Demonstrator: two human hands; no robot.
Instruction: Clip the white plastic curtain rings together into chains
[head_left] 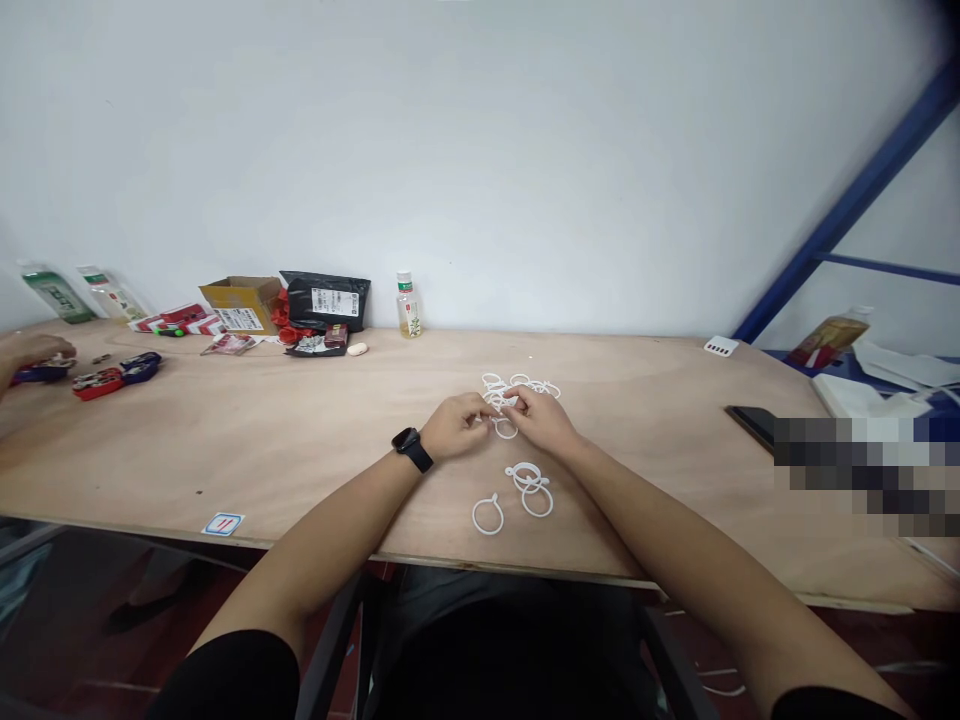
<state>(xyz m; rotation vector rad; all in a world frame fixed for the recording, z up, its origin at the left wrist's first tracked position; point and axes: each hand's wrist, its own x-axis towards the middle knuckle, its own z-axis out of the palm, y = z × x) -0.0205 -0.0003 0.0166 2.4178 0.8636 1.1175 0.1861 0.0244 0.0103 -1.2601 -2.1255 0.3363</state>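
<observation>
My left hand [456, 426], with a black watch [412, 449] on its wrist, and my right hand [541, 420] meet fingertip to fingertip over the table. Both are closed in a pinch on a white curtain ring [507, 436], whose loop shows just below the fingers; its small eyelet is hidden by them. Right behind my hands lies a loose pile of similar white rings [556, 389]. Nearer to me, between my forearms, a few more rings [538, 514] overlap, and a single ring [488, 531] with its eyelet upward lies to their left.
Along the wall stand a small drink bottle [409, 312], a black parcel bag [330, 300] and an open cardboard box [244, 305]. Another person's hand [41, 348] is at far left, near red and blue cases [112, 378]. A phone [752, 425] lies to the right.
</observation>
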